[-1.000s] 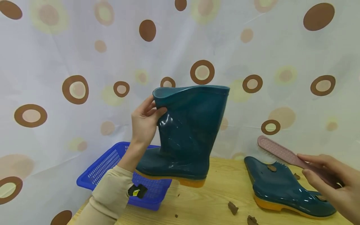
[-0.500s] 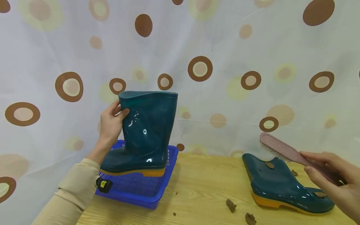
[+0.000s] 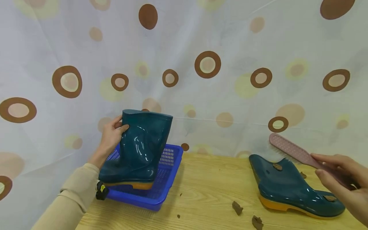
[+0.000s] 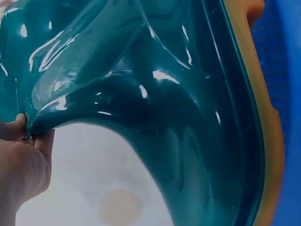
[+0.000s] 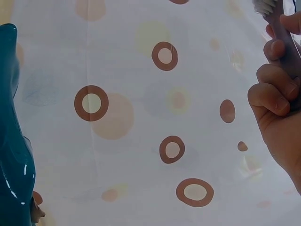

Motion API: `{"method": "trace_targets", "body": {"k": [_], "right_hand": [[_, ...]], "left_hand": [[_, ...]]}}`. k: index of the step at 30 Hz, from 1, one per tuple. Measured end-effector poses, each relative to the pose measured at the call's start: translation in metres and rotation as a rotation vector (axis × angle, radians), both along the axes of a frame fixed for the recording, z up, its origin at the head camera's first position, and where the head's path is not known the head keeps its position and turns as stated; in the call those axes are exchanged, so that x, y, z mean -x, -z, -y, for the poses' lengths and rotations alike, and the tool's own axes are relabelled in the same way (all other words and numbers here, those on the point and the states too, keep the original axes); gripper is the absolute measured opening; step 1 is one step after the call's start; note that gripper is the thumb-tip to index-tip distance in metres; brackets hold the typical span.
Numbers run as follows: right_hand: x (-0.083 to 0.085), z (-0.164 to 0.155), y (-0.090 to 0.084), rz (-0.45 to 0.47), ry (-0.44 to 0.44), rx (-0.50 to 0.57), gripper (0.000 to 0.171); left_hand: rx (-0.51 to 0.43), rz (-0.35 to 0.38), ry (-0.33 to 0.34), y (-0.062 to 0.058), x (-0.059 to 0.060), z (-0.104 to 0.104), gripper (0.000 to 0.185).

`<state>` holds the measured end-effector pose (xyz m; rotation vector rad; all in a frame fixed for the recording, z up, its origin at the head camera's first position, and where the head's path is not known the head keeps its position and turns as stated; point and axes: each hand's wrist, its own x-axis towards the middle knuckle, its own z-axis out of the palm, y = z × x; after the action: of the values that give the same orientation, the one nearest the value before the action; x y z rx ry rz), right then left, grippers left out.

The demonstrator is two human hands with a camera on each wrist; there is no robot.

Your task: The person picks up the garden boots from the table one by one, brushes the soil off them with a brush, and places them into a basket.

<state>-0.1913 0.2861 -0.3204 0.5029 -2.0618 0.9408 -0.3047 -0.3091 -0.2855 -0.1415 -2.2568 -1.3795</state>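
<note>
**Boot held over the blue basket, brush held over its mate**

The left hand has its grip closed on the top edge of a teal rubber boot, thumb on the outside of the shaft and fingers behind it; the left wrist view shows the rim pinched and buckled between thumb and fingers. The boot stands upright with its orange sole low over a blue plastic basket, whether it touches the mesh floor cannot be told. A beige sleeve covers the forearm.

The right hand grips the handle of a pink brush, fingers curled round it, bristles facing down. The brush head hovers just above the shaft of a second teal boot, which lies on its side on the table, toe toward the right. Brown clods stick to that boot's shaft and toe.

More brown lumps and small crumbs lie on the light wooden table between the basket and the lying boot. Behind the table hangs a white curtain printed with brown rings and pale yellow and tan dots, filling the whole background.
</note>
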Motion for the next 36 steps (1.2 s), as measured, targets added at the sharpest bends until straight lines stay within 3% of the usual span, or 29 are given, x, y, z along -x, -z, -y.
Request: {"method": "trace_targets", "body": {"k": [5, 10, 16, 21, 24, 30, 33, 36], "right_hand": [[0.001, 0.001, 0.001, 0.016, 0.015, -0.013, 0.046], [0.0, 0.001, 0.001, 0.032, 0.042, -0.038, 0.041], [0.0, 0.0, 0.0, 0.062, 0.059, -0.044, 0.039], [-0.001, 0.0, 0.0, 0.056, 0.055, -0.029, 0.038], [-0.001, 0.003, -0.003, 0.038, 0.04, -0.013, 0.038], [-0.003, 0.007, -0.005, 0.043, 0.028, 0.005, 0.04], [-0.004, 0.007, -0.004, 0.05, 0.033, 0.009, 0.039], [-0.004, 0.005, -0.003, 0.051, 0.041, 0.008, 0.038]], "left_hand": [[0.068, 0.055, -0.062, 0.019, 0.012, 0.004, 0.053], [0.147, 0.091, -0.126, 0.021, 0.017, 0.004, 0.056], [0.196, 0.195, -0.118, 0.02, 0.021, -0.002, 0.065], [0.193, 0.293, -0.084, 0.027, 0.024, -0.007, 0.076], [0.186, 0.315, -0.061, 0.03, 0.026, -0.006, 0.075], [0.313, 0.291, -0.057, 0.029, 0.023, -0.01, 0.063], [0.371, 0.252, -0.035, 0.023, 0.022, -0.024, 0.056], [0.371, 0.233, 0.025, 0.014, 0.022, -0.045, 0.05]]}}
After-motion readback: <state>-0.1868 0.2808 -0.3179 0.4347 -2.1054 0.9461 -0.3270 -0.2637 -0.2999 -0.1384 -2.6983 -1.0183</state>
